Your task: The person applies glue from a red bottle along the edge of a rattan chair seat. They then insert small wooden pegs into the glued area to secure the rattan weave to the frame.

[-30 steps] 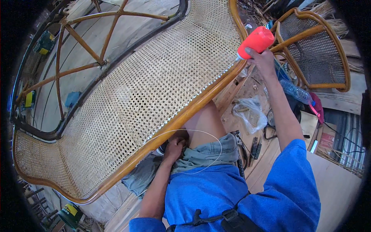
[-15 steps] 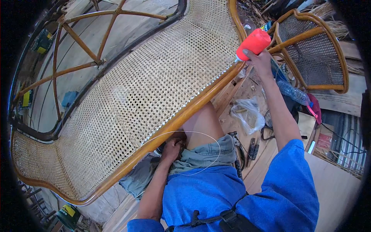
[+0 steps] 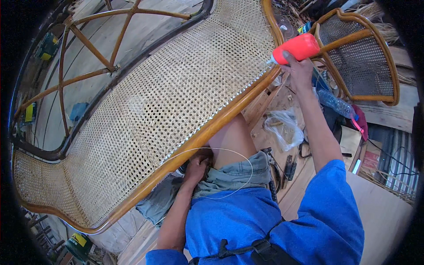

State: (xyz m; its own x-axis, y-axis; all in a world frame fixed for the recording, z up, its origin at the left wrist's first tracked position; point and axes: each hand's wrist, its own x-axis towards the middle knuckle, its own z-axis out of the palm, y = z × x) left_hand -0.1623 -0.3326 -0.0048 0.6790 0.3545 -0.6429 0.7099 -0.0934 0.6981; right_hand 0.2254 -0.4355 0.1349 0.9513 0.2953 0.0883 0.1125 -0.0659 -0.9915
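A red squeeze bottle [image 3: 295, 48] is gripped in my right hand [image 3: 300, 73], thumb along its side. It lies tilted, its pale nozzle pointing down at the edge of a woven cane panel [image 3: 176, 84]. A white bead [image 3: 207, 115] runs along the groove between the cane and the brown wooden rail [image 3: 229, 111]. My left hand [image 3: 196, 170] is closed by my thigh, beneath the rail; what its fingers hold, if anything, is hidden. A thin pale strand [image 3: 251, 170] loops from the panel edge across my lap.
A second cane-panelled frame [image 3: 364, 57] stands at the right. Below it lie a clear plastic bottle [image 3: 332, 101] and a crumpled plastic bag [image 3: 285, 129]. Dark-edged framework with crossed poles [image 3: 90, 48] spans the far left. A dark tin [image 3: 78, 245] stands at lower left.
My right hand has carried the red bottle slightly right and farther along the rail, and the white bead reaches farther toward the corner. My left hand stays in place.
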